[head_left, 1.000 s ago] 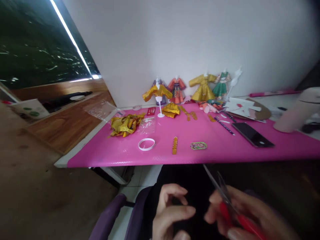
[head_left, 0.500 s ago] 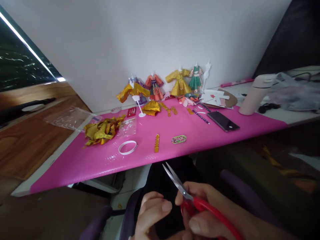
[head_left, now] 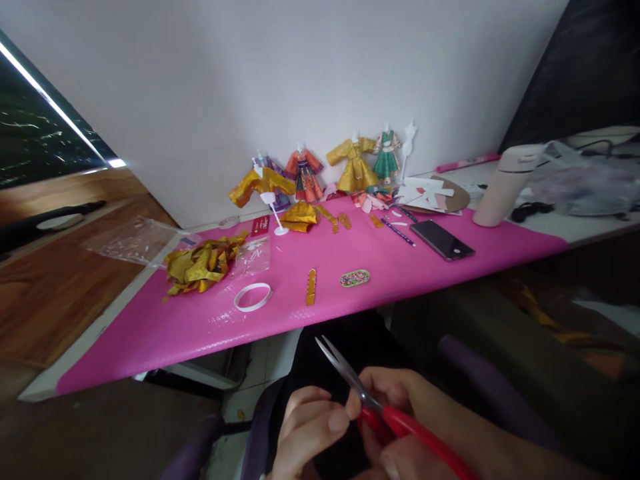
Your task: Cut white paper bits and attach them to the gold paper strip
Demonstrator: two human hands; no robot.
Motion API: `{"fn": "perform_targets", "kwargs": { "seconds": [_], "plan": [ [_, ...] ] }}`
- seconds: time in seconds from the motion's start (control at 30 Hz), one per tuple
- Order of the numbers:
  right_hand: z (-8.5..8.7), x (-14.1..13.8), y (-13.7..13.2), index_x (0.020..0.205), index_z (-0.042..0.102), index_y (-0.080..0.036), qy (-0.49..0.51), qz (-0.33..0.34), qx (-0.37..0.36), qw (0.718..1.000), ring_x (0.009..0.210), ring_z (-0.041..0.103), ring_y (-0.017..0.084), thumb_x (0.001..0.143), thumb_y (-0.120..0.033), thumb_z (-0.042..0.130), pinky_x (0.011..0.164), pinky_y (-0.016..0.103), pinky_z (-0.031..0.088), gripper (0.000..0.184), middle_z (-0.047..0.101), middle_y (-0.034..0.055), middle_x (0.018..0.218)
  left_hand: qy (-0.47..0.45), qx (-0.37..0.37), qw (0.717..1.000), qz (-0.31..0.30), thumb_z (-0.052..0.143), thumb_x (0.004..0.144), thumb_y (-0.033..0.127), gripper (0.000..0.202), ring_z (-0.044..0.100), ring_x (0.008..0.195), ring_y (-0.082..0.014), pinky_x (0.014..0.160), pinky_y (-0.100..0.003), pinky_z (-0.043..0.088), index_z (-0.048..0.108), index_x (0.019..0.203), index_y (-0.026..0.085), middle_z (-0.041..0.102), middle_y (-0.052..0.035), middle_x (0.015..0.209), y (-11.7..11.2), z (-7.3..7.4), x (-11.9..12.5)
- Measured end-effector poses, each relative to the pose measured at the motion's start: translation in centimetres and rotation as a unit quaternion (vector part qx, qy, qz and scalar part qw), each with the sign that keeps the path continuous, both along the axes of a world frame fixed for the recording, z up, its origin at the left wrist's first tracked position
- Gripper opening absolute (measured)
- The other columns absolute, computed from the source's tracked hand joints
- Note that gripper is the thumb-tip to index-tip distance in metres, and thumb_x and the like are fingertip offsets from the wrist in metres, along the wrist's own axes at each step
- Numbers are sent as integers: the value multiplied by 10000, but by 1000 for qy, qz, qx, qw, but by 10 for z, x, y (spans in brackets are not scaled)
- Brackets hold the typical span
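Over my lap, my right hand is closed round the red handles of a pair of scissors. Their blades point up and to the left, slightly parted at the tips. Close on the left is my left hand, its fingers curled in, one fingertip nearly at my right hand; what it may hold is hidden. Beyond my hands, near the table edge, lie a narrow golden strip with a trimmed edge and a small oval case with a speckled pattern.
A pink mat covers the table. On it lie golden fabric scraps, a white ring of tape, a phone and a pencil. Miniature dresses on stands line the wall; a bottle stands right.
The scissors and my right hand have shifted slightly left and down, closer to my left hand. The whole view has moved a little; the things on the table lie as before.
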State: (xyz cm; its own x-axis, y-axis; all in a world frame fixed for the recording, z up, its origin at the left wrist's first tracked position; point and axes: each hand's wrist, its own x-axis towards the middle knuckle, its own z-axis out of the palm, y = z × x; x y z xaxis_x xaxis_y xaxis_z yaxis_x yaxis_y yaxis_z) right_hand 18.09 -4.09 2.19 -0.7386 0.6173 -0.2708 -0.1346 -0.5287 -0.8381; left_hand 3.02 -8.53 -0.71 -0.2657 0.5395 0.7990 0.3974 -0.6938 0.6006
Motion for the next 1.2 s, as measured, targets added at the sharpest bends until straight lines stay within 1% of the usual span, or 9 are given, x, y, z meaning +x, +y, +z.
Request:
{"fn": "perform_targets", "kwargs": {
  "seconds": [0.1, 0.2, 0.27, 0.43, 0.5, 0.57, 0.77, 0.9, 1.2],
  "plan": [
    [-2, -2, 0, 920, 676, -220, -1, -2, -9, 1000, 573, 573, 100, 798, -374, 660, 581, 213, 468, 197, 613, -30, 667, -14, 16, 999, 44, 811, 742, 486, 380, 634, 544, -191, 675, -403, 554, 693, 1078, 353, 683, 57, 742, 3, 1, -10],
    [-1, -1, 0, 929, 659, -224, -2, 3, 5, 1000, 560, 566, 102, 778, -382, 673, 559, 212, 459, 219, 619, -29, 664, 118, 62, 991, -27, 852, 684, 469, 496, 638, 467, -184, 548, -374, 569, 690, 1132, 334, 730, 58, 698, 6, -1, -21],
    [3, 1, -2, 933, 639, -228, -5, 0, 29, 1000, 559, 563, 102, 753, -369, 689, 552, 212, 453, 234, 620, -32, 670, 114, 65, 991, -12, 829, 713, 459, 516, 627, 472, -179, 557, -368, 575, 670, 1184, 317, 726, 53, 709, 7, -4, -22],
    [18, 4, -10, 974, 577, -231, -45, -43, 122, 991, 561, 553, 99, 657, -221, 700, 545, 216, 447, 340, 594, -63, 667, 27, 51, 996, 66, 687, 879, 312, 54, 609, 736, -172, 838, -351, 534, 719, 914, 338, 623, 35, 914, -1, -7, -12],
    [21, 4, -14, 917, 564, -225, -68, -88, 158, 981, 572, 533, 85, 635, -158, 672, 561, 211, 434, 309, 592, -71, 675, 87, 41, 995, 25, 617, 925, 307, 149, 598, 834, -182, 850, -336, 517, 703, 807, 282, 595, 2, 997, -4, -3, -15],
    [22, 3, -17, 854, 558, -227, -94, -126, 194, 968, 572, 518, 80, 633, -135, 657, 563, 208, 422, 259, 598, -74, 666, 107, -53, 991, -54, 619, 918, 300, 118, 590, 850, -190, 744, -302, 522, 692, 845, 241, 581, -31, 992, -6, 4, -20],
    [18, 4, -23, 846, 573, -252, -145, -160, 265, 940, 552, 527, 93, 628, -91, 643, 526, 210, 409, 280, 610, -75, 657, -16, -270, 928, -256, 655, 882, 442, 185, 556, 757, -173, 652, -286, 441, 646, 829, 266, 562, -10, 894, -10, 14, -22],
    [17, 5, -23, 838, 580, -259, -159, -162, 294, 928, 553, 524, 91, 631, -91, 648, 520, 203, 408, 276, 615, -75, 672, -43, -331, 895, -296, 677, 874, 421, 155, 556, 804, -184, 697, -297, 422, 638, 832, 277, 563, -5, 909, -12, 16, -20],
    [14, 5, -19, 814, 587, -279, -191, -188, 353, 896, 549, 525, 103, 640, -52, 575, 502, 207, 411, 286, 594, -74, 640, -85, -328, 891, -303, 699, 871, 378, 177, 536, 724, -149, 643, -256, 409, 641, 754, 259, 564, 9, 834, -3, 27, -12]
  ]
}}
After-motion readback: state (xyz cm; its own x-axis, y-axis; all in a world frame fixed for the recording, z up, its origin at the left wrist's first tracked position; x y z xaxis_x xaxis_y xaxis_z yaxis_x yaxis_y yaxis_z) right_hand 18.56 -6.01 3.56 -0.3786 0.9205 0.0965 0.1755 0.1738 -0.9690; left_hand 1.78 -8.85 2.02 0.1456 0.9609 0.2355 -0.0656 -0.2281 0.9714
